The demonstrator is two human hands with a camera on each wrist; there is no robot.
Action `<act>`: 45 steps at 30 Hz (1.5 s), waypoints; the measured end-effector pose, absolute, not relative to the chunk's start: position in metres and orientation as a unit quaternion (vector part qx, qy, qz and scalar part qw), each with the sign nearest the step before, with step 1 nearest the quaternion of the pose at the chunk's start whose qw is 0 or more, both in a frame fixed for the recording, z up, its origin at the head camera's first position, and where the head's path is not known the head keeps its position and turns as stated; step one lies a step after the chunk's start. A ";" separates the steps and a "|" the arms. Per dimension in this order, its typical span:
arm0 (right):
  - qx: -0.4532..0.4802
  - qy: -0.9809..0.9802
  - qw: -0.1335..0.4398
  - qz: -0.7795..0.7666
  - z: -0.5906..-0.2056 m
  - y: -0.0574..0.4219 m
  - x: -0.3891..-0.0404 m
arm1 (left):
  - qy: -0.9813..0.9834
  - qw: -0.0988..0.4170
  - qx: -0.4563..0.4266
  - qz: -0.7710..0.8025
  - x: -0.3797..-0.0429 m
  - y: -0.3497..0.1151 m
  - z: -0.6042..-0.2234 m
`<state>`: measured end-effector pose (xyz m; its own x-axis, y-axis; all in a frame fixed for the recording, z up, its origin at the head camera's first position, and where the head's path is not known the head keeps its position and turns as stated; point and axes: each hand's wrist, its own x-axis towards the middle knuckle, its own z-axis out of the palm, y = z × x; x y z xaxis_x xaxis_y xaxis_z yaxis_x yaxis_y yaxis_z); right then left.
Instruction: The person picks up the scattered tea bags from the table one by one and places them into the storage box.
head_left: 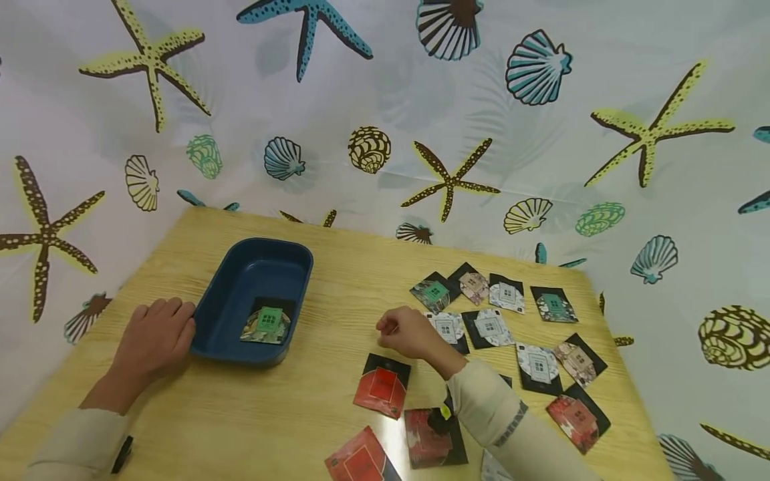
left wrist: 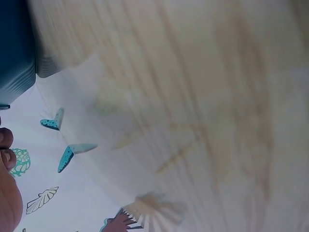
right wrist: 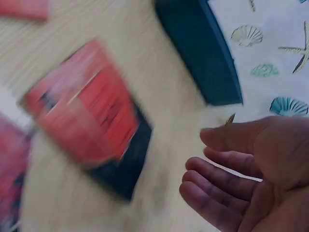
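My left hand (head_left: 158, 334) rests on the table at the left side of a dark blue plastic basin (head_left: 207, 294), its index side against or very close to the rim. A black square packet with a green label (head_left: 269, 321) lies inside the basin. My right hand (head_left: 408, 332) hovers over the middle of the table, fingers loosely bent and holding nothing. In the right wrist view, its thumb and fingers stand apart. Nearest it is a red and black packet (head_left: 382, 385). Behind it lies a white and black packet (head_left: 448, 330), partly hidden.
More packets lie to the right: green-labelled ones (head_left: 554, 304), white ones (head_left: 537, 367) and a red one (head_left: 578, 417). Other red packets (head_left: 363, 459) lie at the front. My right forearm covers some of them. A patterned cloth (head_left: 337, 113) hangs behind the wooden table (head_left: 259, 414).
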<state>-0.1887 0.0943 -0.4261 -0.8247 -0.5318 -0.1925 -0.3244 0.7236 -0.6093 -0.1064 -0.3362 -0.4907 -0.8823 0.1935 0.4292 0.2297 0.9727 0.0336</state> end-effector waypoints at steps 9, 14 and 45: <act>-0.277 0.917 0.194 -0.212 -0.447 0.116 -0.167 | -0.969 0.212 -0.120 -0.050 -0.101 -0.341 -0.488; -0.287 0.928 0.179 -0.156 -0.454 0.112 -0.162 | -0.961 0.235 -0.139 -0.045 -0.103 -0.339 -0.489; -0.122 0.793 0.317 -0.506 -0.430 0.101 -0.197 | -0.965 0.210 -0.143 -0.062 -0.106 -0.340 -0.488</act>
<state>-0.1969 0.1011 -0.4296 -0.7690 -0.5143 -0.3797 0.1275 0.4587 -0.8794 -0.1061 -0.3400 -0.4883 -0.8709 0.2490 0.4237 0.3015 0.9516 0.0604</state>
